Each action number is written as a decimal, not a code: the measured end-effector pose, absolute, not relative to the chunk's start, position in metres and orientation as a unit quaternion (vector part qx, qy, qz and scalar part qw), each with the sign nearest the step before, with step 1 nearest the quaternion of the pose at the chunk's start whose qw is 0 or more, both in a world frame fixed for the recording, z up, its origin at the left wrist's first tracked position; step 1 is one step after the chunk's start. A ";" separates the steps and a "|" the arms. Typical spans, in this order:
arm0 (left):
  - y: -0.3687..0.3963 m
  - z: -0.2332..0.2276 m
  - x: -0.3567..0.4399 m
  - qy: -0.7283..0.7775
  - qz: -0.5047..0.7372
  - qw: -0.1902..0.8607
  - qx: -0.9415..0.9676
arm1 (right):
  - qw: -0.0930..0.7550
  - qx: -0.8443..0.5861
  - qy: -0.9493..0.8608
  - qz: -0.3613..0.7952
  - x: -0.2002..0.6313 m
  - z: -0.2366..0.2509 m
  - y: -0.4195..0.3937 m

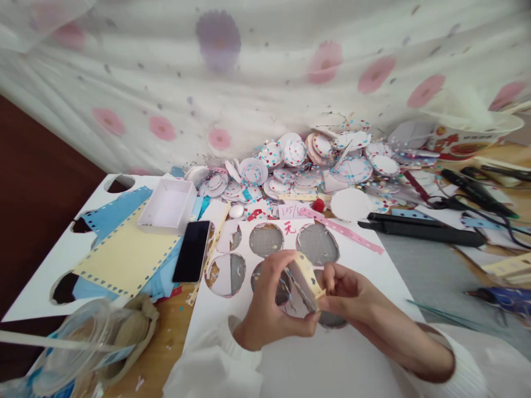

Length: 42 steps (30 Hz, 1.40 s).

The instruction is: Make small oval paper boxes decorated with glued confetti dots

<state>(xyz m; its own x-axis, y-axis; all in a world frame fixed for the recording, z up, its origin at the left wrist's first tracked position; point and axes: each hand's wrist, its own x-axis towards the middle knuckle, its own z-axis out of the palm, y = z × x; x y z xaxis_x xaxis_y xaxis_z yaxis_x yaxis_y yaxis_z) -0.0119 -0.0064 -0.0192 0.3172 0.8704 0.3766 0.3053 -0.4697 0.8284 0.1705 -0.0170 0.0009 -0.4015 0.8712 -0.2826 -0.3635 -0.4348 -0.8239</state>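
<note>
My left hand point(277, 301) is curled round a small round paper piece edged with a yellow paper strip point(307, 276) that has punched heart shapes. The piece is held tilted on edge above a white card sheet point(219, 323) with round holes cut in it. At its right side, the fingers of my right hand point(342, 290) pinch the strip's end near the lower rim. Thin strands hang inside the piece; the far side of it is hidden by my fingers.
Behind lies a heap of white paper discs with coloured dots point(294, 152). A black phone point(191, 251), white box point(167, 204) and yellow paper point(124, 249) lie left, above a plastic cup point(78, 342). Rightward are a black flat tool point(423, 229), tweezers point(452, 315) and a blue glue gun point(504, 298).
</note>
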 end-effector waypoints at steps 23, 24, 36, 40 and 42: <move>-0.006 -0.016 -0.014 0.374 0.432 0.268 0.775 | 0.358 -0.377 -0.381 0.765 0.177 -0.002 -0.012; -0.005 -0.016 -0.014 0.375 0.430 0.266 0.777 | 0.358 -0.377 -0.381 0.764 0.177 -0.003 -0.012; -0.003 -0.023 -0.014 0.343 0.454 0.223 0.792 | 0.360 -0.356 -0.382 0.773 0.178 -0.010 -0.012; -0.003 -0.022 -0.014 0.346 0.450 0.218 0.794 | 0.344 -0.358 -0.398 0.771 0.180 -0.009 -0.013; -0.002 -0.023 -0.014 0.344 0.447 0.218 0.797 | 0.338 -0.359 -0.413 0.766 0.181 -0.010 -0.013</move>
